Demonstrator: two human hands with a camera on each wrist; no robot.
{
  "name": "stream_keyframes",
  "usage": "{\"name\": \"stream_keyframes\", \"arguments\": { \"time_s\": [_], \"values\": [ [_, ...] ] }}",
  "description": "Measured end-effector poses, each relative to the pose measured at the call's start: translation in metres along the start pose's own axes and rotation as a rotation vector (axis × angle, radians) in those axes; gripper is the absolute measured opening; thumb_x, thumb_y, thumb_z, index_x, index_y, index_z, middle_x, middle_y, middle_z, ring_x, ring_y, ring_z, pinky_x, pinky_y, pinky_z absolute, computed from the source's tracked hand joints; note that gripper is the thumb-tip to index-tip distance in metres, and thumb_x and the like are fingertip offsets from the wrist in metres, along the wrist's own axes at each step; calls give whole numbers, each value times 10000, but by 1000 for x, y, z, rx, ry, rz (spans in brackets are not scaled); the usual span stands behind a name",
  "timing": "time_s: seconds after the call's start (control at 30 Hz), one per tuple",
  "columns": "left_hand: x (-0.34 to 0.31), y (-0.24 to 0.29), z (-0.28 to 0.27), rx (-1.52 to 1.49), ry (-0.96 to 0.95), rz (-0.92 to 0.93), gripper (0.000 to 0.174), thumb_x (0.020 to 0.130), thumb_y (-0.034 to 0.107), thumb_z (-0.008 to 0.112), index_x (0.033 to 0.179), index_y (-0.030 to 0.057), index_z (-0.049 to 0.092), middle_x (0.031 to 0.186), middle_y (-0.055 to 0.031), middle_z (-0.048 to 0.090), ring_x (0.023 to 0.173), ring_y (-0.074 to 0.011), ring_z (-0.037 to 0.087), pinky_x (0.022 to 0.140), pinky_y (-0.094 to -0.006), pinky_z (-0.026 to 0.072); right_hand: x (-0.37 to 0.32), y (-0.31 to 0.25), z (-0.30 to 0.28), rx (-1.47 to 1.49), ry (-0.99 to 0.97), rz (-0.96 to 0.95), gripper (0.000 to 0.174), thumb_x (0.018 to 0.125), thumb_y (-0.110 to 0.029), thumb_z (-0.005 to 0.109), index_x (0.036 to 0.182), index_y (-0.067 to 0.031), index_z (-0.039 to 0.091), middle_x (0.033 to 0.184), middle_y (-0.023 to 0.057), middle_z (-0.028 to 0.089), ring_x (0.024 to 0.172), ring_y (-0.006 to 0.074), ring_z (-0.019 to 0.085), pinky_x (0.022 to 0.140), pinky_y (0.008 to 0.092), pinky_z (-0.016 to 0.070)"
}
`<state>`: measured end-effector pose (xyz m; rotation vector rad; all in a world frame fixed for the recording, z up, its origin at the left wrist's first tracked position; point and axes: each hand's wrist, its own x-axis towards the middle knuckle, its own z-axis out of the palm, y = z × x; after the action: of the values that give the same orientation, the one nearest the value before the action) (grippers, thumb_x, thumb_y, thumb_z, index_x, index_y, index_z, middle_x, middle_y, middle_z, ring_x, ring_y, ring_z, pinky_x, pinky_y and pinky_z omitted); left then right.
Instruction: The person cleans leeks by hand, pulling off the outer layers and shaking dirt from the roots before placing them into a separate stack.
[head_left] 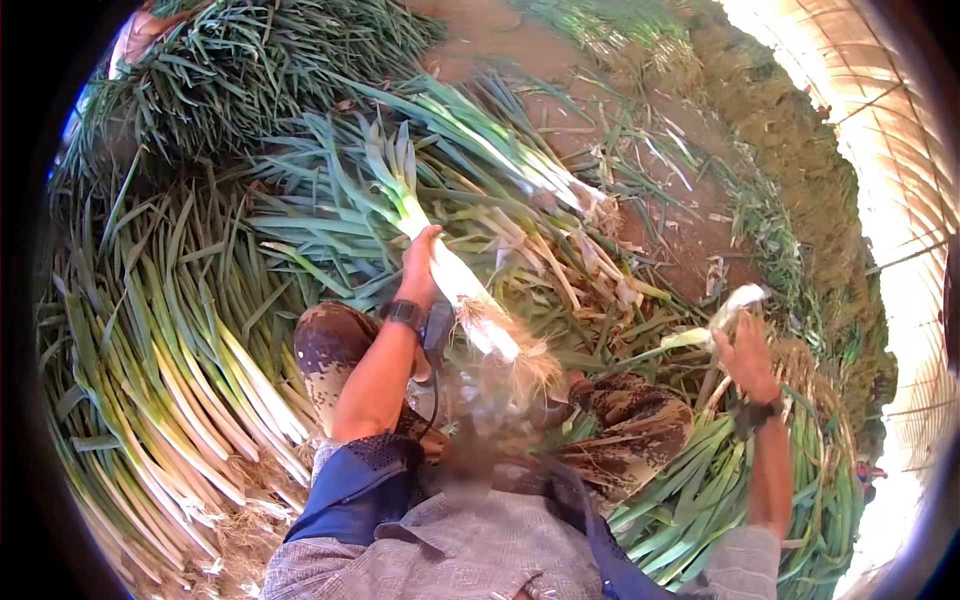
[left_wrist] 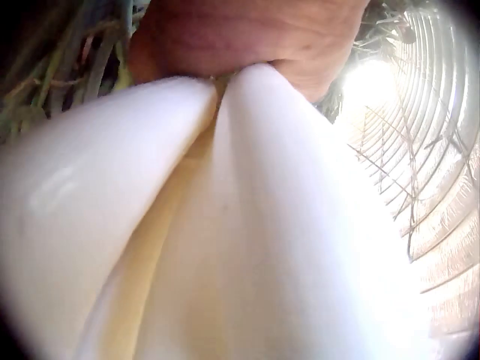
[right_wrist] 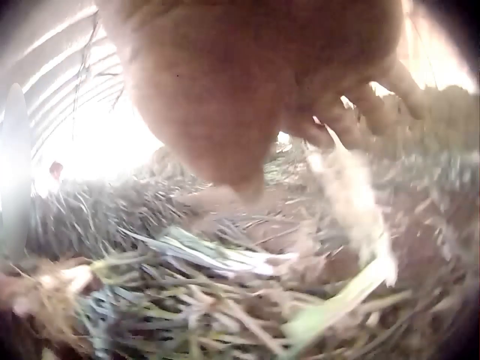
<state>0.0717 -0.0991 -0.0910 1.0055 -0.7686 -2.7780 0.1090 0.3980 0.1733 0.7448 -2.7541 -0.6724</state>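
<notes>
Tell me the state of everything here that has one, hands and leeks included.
Left hand: curled round a white stalk.
Held leek: lifted, roots toward the person, leaves pointing away.
Right hand: raised to the side, pinching.
Peeled strip: off the leek, held at one end.
Leek pile: lying side by side on the ground, untouched.

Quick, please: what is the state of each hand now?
Left hand: grips a leek by its white stalk.
Right hand: holds a peeled leek skin.
</notes>
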Motion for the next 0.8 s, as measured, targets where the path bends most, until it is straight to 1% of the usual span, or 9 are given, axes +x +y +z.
{"name": "stream_keyframes", "arguments": {
  "time_s": [0.03, 0.13, 0.3, 0.4, 0.53, 0.6, 0.67, 0.7, 0.8],
  "values": [
    [2, -1, 2, -28, -17, -15, 278, 787, 268, 729, 886, 53, 581, 655, -72, 553, 533, -232, 567, 508, -368, 506, 12, -33, -22, 535, -162, 289, 368, 929, -250, 587, 1224, -37, 533, 1090, 154, 622, 937, 232, 611, 809, 383, 514],
    [-26, 1, 28, -131, -89, -47, 267, 808, 283, 723, 869, 71, 572, 654, -85, 568, 546, -244, 581, 523, -383, 515, 13, -165, -31, 1089, -95, 192, 691, 819, -212, 648, 1410, 6, 365, 1435, 246, 402, 1351, 359, 384, 1107, 457, 330],
    [-45, -12, 34, -116, -141, -157, 266, 853, 334, 697, 868, 99, 576, 686, -83, 612, 569, -233, 608, 558, -387, 538, 47, -294, 33, 1571, -156, -9, 483, 961, -184, 541, 1377, 34, 429, 1376, 212, 484, 1247, 332, 472, 1092, 421, 323],
    [-58, -18, 41, -170, -155, -73, 246, 865, 308, 671, 883, 90, 557, 739, -78, 618, 641, -219, 626, 602, -376, 548, 67, -286, 4, 1739, -86, -26, 430, 1046, -301, 415, 1329, 22, 443, 1180, 56, 571, 1067, 163, 518, 948, 337, 420],
    [-49, -20, 54, -259, -156, -60, 235, 858, 282, 660, 887, 82, 542, 776, -81, 609, 693, -227, 632, 640, -379, 552, 72, -276, -19, 2296, -324, 291, 348, 1028, -324, 457, 1175, -27, 563, 996, 19, 608, 945, 123, 577, 929, 304, 442],
    [-46, -30, 54, -218, -68, 22, 226, 856, 274, 648, 885, 79, 538, 787, -88, 596, 704, -239, 629, 656, -391, 550, 61, -282, -21, 2650, -886, 143, 315, 1003, -333, 499, 966, -42, 616, 772, 2, 594, 713, 116, 577, 584, 296, 469],
    [-29, -38, 50, -151, -43, 33, 241, 854, 288, 642, 891, 72, 540, 767, -87, 592, 695, -243, 623, 651, -397, 546, 40, -290, -69, 2202, -736, 257, 298, 993, -295, 483, 834, -74, 605, 655, -17, 542, 653, 136, 554, 539, 305, 429],
    [-14, -39, 44, -145, -14, 39, 245, 852, 294, 639, 888, 71, 542, 753, -88, 588, 693, -243, 621, 649, -401, 544, 25, -281, -90, 1788, -581, -400, 278, 973, -279, 497, 828, -72, 612, 650, 7, 538, 651, 152, 557, 585, 306, 449],
    [-15, -34, 43, -155, -102, 28, 261, 852, 332, 607, 875, 78, 552, 734, -80, 594, 672, -230, 607, 655, -381, 525, -2, -227, -121, 1263, -592, -759, 193, 901, -223, 614, 803, -59, 588, 719, 56, 557, 583, 232, 568, 795, 396, 508]
  ]
}}
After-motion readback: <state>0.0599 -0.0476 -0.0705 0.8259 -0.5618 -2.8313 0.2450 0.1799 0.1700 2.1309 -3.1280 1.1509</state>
